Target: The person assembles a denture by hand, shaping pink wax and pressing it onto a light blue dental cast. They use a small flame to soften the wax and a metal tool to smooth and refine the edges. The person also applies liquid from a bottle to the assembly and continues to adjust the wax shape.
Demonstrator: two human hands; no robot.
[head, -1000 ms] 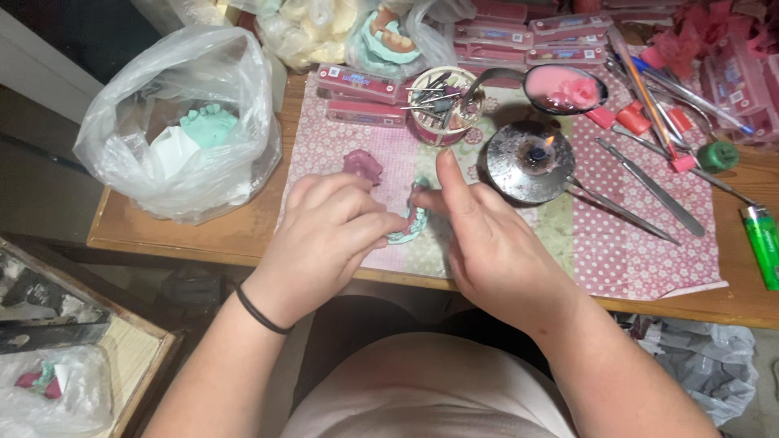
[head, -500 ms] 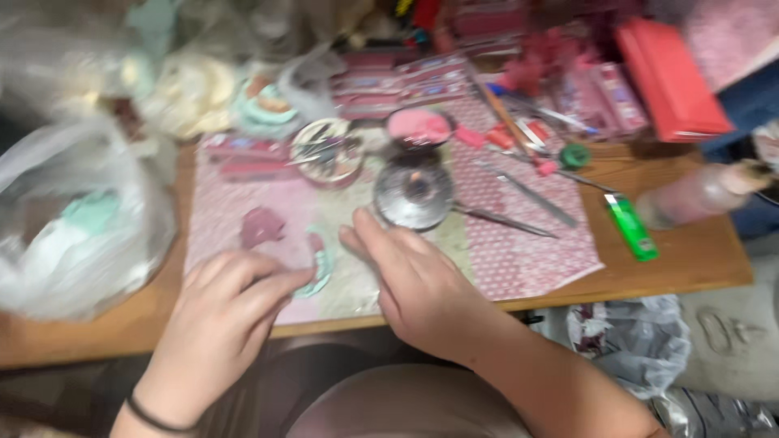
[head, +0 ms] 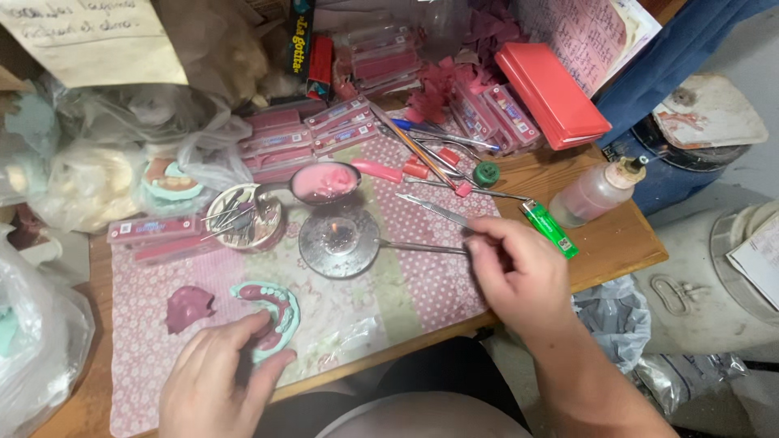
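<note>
I see my right hand (head: 519,272) with fingers pinched closed on a thin, silvery metal tool (head: 434,209), its long axis slanting far-left over the pink tabletop mat (head: 422,284). My left hand (head: 215,385) grips a teal-and-pink dental model (head: 272,308) lying near-left on the mat.

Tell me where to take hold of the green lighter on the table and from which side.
Grip the green lighter across its two long flat sides near the middle, coming from above. It lies flat and slanted on the bare wooden table, free beside the right hand, so probably nothing blocks it.
</note>
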